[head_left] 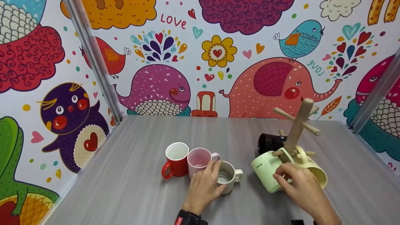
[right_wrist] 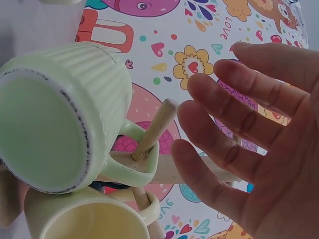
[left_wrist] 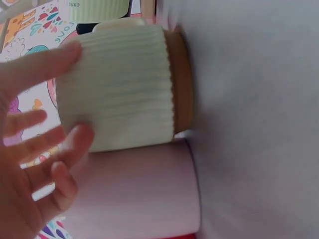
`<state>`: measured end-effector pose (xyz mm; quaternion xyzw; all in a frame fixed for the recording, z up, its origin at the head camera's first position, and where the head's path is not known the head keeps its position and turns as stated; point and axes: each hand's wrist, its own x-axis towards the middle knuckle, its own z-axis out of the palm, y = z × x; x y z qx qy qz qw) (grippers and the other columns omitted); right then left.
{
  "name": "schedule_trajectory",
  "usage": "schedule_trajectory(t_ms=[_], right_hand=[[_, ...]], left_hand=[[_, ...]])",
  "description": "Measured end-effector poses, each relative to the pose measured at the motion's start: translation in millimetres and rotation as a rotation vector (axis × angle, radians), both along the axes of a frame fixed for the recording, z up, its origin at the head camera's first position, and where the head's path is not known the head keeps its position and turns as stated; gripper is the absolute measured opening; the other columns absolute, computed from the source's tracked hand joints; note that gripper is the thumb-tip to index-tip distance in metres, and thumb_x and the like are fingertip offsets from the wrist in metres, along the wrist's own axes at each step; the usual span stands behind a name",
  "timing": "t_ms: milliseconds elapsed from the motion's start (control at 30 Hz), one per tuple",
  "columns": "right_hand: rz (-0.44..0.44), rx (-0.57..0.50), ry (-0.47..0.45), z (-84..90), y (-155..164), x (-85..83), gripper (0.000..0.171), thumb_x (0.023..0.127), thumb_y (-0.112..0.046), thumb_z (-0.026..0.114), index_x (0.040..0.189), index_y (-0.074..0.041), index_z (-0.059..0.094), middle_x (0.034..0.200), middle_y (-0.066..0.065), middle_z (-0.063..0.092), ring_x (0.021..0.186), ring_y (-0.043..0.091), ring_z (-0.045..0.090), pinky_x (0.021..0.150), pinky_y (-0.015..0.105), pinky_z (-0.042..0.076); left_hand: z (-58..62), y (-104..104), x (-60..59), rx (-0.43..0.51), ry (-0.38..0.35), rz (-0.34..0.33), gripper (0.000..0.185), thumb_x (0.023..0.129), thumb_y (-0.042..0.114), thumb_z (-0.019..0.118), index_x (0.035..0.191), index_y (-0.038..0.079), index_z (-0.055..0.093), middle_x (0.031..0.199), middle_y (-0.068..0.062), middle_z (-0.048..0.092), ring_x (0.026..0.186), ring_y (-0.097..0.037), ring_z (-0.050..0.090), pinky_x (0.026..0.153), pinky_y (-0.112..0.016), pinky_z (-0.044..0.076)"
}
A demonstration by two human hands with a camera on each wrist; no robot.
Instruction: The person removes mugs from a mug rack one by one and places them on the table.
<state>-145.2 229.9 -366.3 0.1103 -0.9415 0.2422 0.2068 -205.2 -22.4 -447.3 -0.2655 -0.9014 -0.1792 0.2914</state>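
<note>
My left hand is at a pale grey ribbed mug with a brown base, standing on the table. Its thumb and fingers are spread at the mug's rim; firm contact is unclear. Close to those fingers stands a pink mug, with a red mug on its left. My right hand is beside a light green ribbed mug, fingers extended and apart from its handle. That mug hangs tilted by its handle from a peg of the wooden mug tree.
A pale yellow mug and a black mug are also at the tree's lower pegs. Upper pegs stick out sideways. Behind the grey table rises a wall printed with cartoon animals.
</note>
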Motion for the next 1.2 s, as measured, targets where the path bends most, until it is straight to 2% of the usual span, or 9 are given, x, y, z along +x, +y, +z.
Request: schedule_trajectory(t_ms=[233, 400, 500, 567, 733, 833, 967, 1067, 1200], right_hand=[[-0.033, -0.022, -0.008, 0.4, 7.9, -0.2, 0.020, 0.077, -0.005, 0.070, 0.071, -0.020, 0.059, 0.067, -0.013, 0.052, 0.062, 0.003, 0.051, 0.058, 0.027, 0.046], [-0.056, -0.031, -0.030, 0.6, 11.2, -0.4, 0.015, 0.078, -0.007, 0.070, 0.073, -0.018, 0.060, 0.068, -0.011, 0.054, 0.063, 0.005, 0.052, 0.060, 0.030, 0.047], [-0.065, -0.049, -0.007, -0.1, 14.4, -0.4, 0.013, 0.078, -0.007, 0.070, 0.075, -0.017, 0.062, 0.070, -0.010, 0.056, 0.065, 0.005, 0.053, 0.060, 0.029, 0.048], [-0.079, -0.082, 0.045, -0.4, 19.5, -0.3, 0.011, 0.078, -0.005, 0.070, 0.078, -0.014, 0.063, 0.072, -0.007, 0.058, 0.065, 0.006, 0.054, 0.059, 0.025, 0.048], [-0.202, -0.142, 0.126, 1.7, 35.8, 1.6, 0.011, 0.079, -0.004, 0.068, 0.088, -0.004, 0.062, 0.081, 0.005, 0.063, 0.063, 0.009, 0.058, 0.054, 0.016, 0.045], [-0.258, -0.143, 0.105, 2.5, 39.7, 1.8, 0.014, 0.082, -0.006, 0.065, 0.093, -0.001, 0.060, 0.084, 0.010, 0.062, 0.063, 0.014, 0.059, 0.054, 0.016, 0.044], [-0.247, -0.161, 0.084, 1.2, 38.8, -0.3, 0.017, 0.083, -0.008, 0.064, 0.096, 0.000, 0.059, 0.086, 0.012, 0.061, 0.065, 0.020, 0.060, 0.054, 0.017, 0.044], [-0.226, -0.167, 0.084, -1.3, 36.1, -2.5, 0.018, 0.082, -0.008, 0.065, 0.098, 0.000, 0.059, 0.089, 0.011, 0.061, 0.065, 0.020, 0.060, 0.054, 0.019, 0.045], [-0.200, -0.152, 0.069, -6.2, 31.8, -6.3, 0.030, 0.082, -0.009, 0.065, 0.108, 0.001, 0.055, 0.098, 0.014, 0.060, 0.064, 0.019, 0.059, 0.052, 0.023, 0.045]], left_hand=[[10.6, -6.7, 1.7, 0.077, 0.084, -0.041, 0.031, 0.073, 0.030, 0.073, 0.098, 0.014, 0.065, 0.086, 0.005, 0.059, 0.055, -0.011, 0.054, 0.048, -0.025, 0.043], [13.4, -7.6, 3.6, 0.083, 0.070, -0.067, 0.014, 0.075, 0.027, 0.070, 0.084, 0.017, 0.066, 0.076, 0.008, 0.059, 0.055, -0.010, 0.053, 0.049, -0.025, 0.040], [13.8, -7.2, 4.4, 0.087, 0.062, -0.081, 0.011, 0.076, 0.025, 0.070, 0.081, 0.017, 0.066, 0.075, 0.008, 0.059, 0.056, -0.009, 0.052, 0.050, -0.025, 0.040], [14.8, -7.3, 4.7, 0.084, 0.069, -0.090, 0.009, 0.076, 0.024, 0.069, 0.080, 0.017, 0.066, 0.074, 0.007, 0.059, 0.056, -0.008, 0.051, 0.050, -0.024, 0.040], [17.3, -7.1, 5.1, 0.076, 0.089, -0.107, 0.006, 0.078, 0.022, 0.067, 0.078, 0.017, 0.066, 0.071, 0.007, 0.059, 0.056, -0.006, 0.050, 0.051, -0.022, 0.039], [18.0, -6.5, 5.6, 0.072, 0.095, -0.115, 0.006, 0.078, 0.022, 0.067, 0.077, 0.017, 0.065, 0.070, 0.007, 0.058, 0.057, -0.005, 0.050, 0.052, -0.022, 0.039], [19.0, -6.2, 6.6, 0.069, 0.105, -0.122, 0.005, 0.078, 0.022, 0.067, 0.076, 0.017, 0.065, 0.069, 0.007, 0.058, 0.057, -0.006, 0.051, 0.052, -0.022, 0.040], [20.2, -5.8, 7.5, 0.069, 0.116, -0.125, 0.005, 0.078, 0.021, 0.067, 0.075, 0.017, 0.066, 0.069, 0.008, 0.058, 0.056, -0.007, 0.052, 0.051, -0.022, 0.040], [21.3, -4.0, 8.3, 0.072, 0.120, -0.138, 0.005, 0.078, 0.020, 0.067, 0.075, 0.016, 0.066, 0.069, 0.008, 0.058, 0.056, -0.007, 0.053, 0.051, -0.022, 0.040]])
